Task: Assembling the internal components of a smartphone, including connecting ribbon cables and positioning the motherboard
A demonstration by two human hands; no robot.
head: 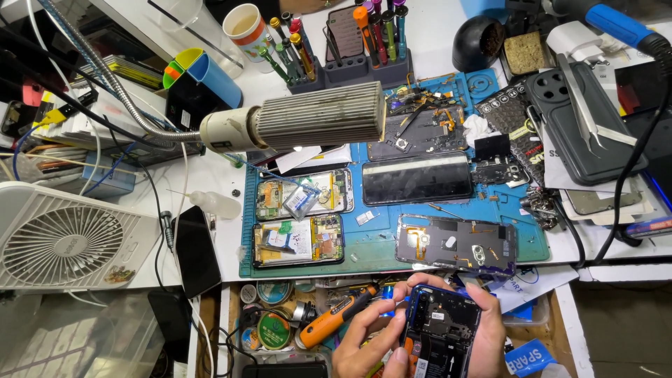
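An opened smartphone with its back removed sits lowest in view, held over an open drawer. The right hand cups its right edge, fingers curled closed around the frame's top corner. The left hand grips the left edge, thumb pressed on the lower part of the phone, fingers bent shut against its side; a small bright part shows near the fingertips, too small to identify.

Just left of the left fingers lies an orange-handled electric screwdriver in the drawer, beside round tins. Just beyond the fingers, on the blue repair mat on the worktop, lies a phone back panel with flex cables. Farther beyond rests a dark phone screen, and to its left two disassembled phones with exposed boards. A gooseneck lamp hangs above them. Well left of the fingers stands a white desk fan. Far beyond, a rack of screwdrivers stands upright.
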